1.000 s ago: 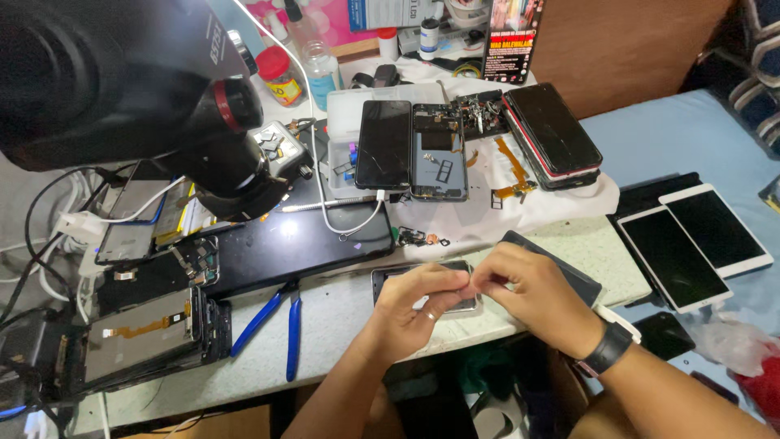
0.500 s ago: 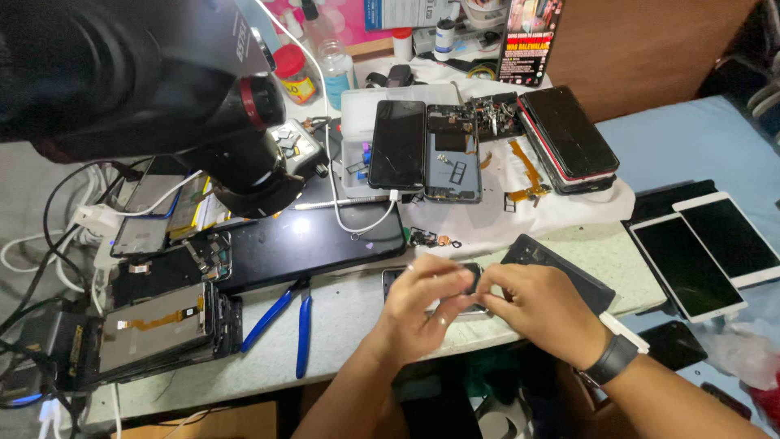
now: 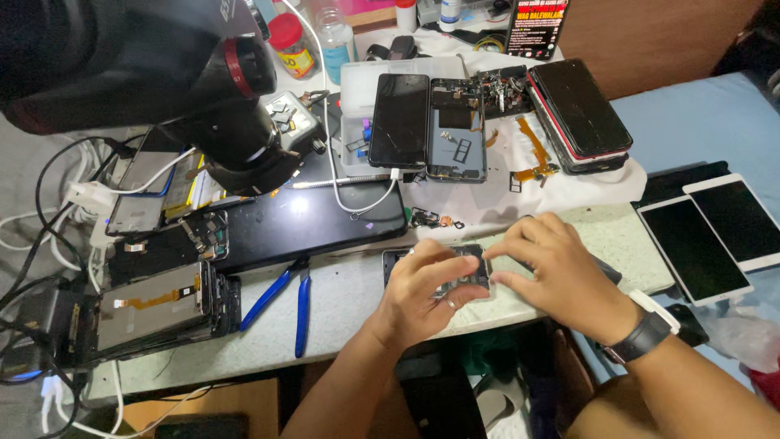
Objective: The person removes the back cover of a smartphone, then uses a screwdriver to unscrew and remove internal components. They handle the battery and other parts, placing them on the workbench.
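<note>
Both hands met at the near edge of the pale speckled stone-look table (image 3: pixel 357 301), over a small dark opened phone body (image 3: pixel 455 272) lying flat there. The left hand (image 3: pixel 422 289) gripped the phone body from its 9 o'clock side, fingers curled over the top and thumb beneath the near edge. The right hand (image 3: pixel 552 272), wearing a black wristband (image 3: pixel 642 337), pinched the phone body's 3 o'clock edge between thumb and forefinger. Much of the phone body was hidden under the fingers.

At 9 o'clock from the left hand, well apart, lay blue-handled pliers (image 3: pixel 288 297). Further toward 9 o'clock sat a stack of dismantled phone screens with an orange ribbon cable (image 3: pixel 150 305). At 11 o'clock lay a large glossy black tablet (image 3: pixel 309 219), with the black microscope head (image 3: pixel 236 130) above it. At 12 o'clock, two opened black phones (image 3: pixel 426 122) rested on a white cloth (image 3: pixel 504 203). At 3 o'clock from the right hand, two white-framed screens (image 3: pixel 715 232) lay on a blue surface.
</note>
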